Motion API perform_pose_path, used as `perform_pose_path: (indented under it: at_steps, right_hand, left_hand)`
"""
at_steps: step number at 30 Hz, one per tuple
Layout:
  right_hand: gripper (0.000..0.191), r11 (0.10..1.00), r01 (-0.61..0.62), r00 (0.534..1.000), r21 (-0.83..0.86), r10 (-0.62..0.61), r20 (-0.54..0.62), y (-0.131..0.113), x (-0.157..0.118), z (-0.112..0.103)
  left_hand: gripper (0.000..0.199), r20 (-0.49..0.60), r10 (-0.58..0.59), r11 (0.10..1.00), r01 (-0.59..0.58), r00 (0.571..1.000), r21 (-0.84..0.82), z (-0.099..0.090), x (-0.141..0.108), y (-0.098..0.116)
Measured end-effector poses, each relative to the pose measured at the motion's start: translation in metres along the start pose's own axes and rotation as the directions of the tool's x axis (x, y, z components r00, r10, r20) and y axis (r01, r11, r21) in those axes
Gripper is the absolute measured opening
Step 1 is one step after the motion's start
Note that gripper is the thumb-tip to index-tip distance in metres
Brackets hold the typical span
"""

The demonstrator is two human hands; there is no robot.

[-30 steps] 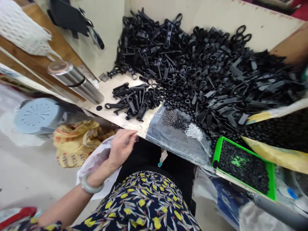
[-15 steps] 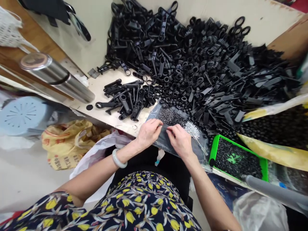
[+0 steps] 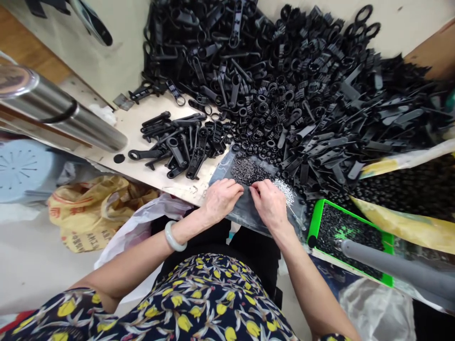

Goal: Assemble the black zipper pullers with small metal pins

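My left hand [image 3: 223,199] is at the near edge of the table, its fingertips pinched together on something too small to make out. Just to its right, my right hand [image 3: 268,201] makes a similar pinch, with what it holds hidden. A narrow gap separates the two sets of fingertips. Both hands are over a grey plastic sheet [image 3: 245,215]. Beyond them on the sheet lie a pile of small dark pieces [image 3: 247,169] and, by my right hand, a pile of silvery pins [image 3: 284,190].
A large heap of black plastic parts [image 3: 277,90] covers the back. Black handles [image 3: 181,142] lie left of the sheet. A steel flask [image 3: 88,125] stands far left. A green tray [image 3: 314,222] of black bits is at right, with a grey tube [image 3: 384,260] across it.
The view has shifted a little, moving the flask left in the picture. Both hands remain pinched near each other. The grey tube now reaches further left over the green tray.
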State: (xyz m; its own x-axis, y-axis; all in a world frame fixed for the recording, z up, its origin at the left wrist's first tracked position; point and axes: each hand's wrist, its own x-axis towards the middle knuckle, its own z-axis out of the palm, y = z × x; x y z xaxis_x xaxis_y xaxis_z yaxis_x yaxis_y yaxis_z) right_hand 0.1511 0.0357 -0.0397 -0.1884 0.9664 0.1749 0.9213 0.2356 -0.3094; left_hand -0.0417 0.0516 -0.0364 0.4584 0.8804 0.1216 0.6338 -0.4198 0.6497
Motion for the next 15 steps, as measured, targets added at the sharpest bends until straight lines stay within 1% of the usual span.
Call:
perform_pose_path:
  at_steps: [1,2,3,4,6,7,8,9,10,12,13,14,15]
  right_hand:
    - [0.020,0.999,0.008,1.000,-0.037,-0.008,0.002,-0.001,-0.001,0.000]
    - [0.021,0.998,0.017,1.000,-0.063,-0.017,0.005,-0.002,-0.002,0.000]
    - [0.022,0.997,0.023,1.000,-0.076,-0.023,0.008,-0.002,-0.004,-0.001]
    - [0.023,0.997,0.025,1.000,-0.071,-0.025,0.009,-0.002,-0.006,-0.003]
    - [0.023,1.000,0.003,1.000,0.014,-0.003,-0.006,-0.001,-0.009,-0.007]
    - [0.021,0.994,-0.022,1.000,0.107,0.024,-0.018,-0.002,-0.011,-0.009]
    - [0.019,0.970,-0.058,0.997,0.235,0.066,-0.026,-0.003,-0.012,-0.011]
    - [0.016,0.916,-0.101,0.992,0.388,0.121,-0.026,-0.005,-0.014,-0.013]
    - [0.014,0.827,-0.142,0.983,0.544,0.181,-0.019,-0.009,-0.015,-0.015]
    - [0.011,0.590,-0.178,0.961,0.787,0.278,0.009,-0.019,-0.018,-0.015]
    - [0.010,0.482,-0.177,0.951,0.858,0.310,0.022,-0.025,-0.019,-0.014]
    - [0.009,0.394,-0.172,0.943,0.903,0.330,0.036,-0.031,-0.021,-0.012]
    - [0.008,0.327,-0.172,0.936,0.929,0.348,0.051,-0.037,-0.023,-0.010]
  left_hand:
    - [0.017,-0.023,-0.049,0.992,0.046,0.999,-0.117,-0.001,-0.001,0.001]
    - [0.015,-0.035,-0.122,0.961,0.109,0.992,-0.253,-0.003,-0.003,0.002]
    - [0.014,-0.030,-0.212,0.899,0.183,0.977,-0.398,-0.005,-0.005,0.004]
    - [0.015,0.000,-0.307,0.804,0.259,0.952,-0.535,-0.006,-0.006,0.006]
    - [0.020,0.118,-0.451,0.562,0.383,0.885,-0.733,-0.009,-0.010,0.011]
    - [0.023,0.181,-0.484,0.448,0.421,0.856,-0.789,-0.011,-0.011,0.013]
    - [0.027,0.236,-0.496,0.354,0.443,0.835,-0.823,-0.012,-0.012,0.016]
    - [0.030,0.280,-0.495,0.283,0.457,0.822,-0.843,-0.013,-0.014,0.019]
    - [0.033,0.314,-0.485,0.232,0.467,0.816,-0.853,-0.014,-0.015,0.022]
    - [0.036,0.359,-0.454,0.163,0.472,0.816,-0.867,-0.015,-0.017,0.029]
    - [0.036,0.372,-0.437,0.139,0.469,0.819,-0.872,-0.015,-0.018,0.031]
    - [0.036,0.378,-0.422,0.119,0.464,0.824,-0.878,-0.015,-0.019,0.034]
    - [0.035,0.379,-0.411,0.103,0.455,0.829,-0.885,-0.015,-0.020,0.036]
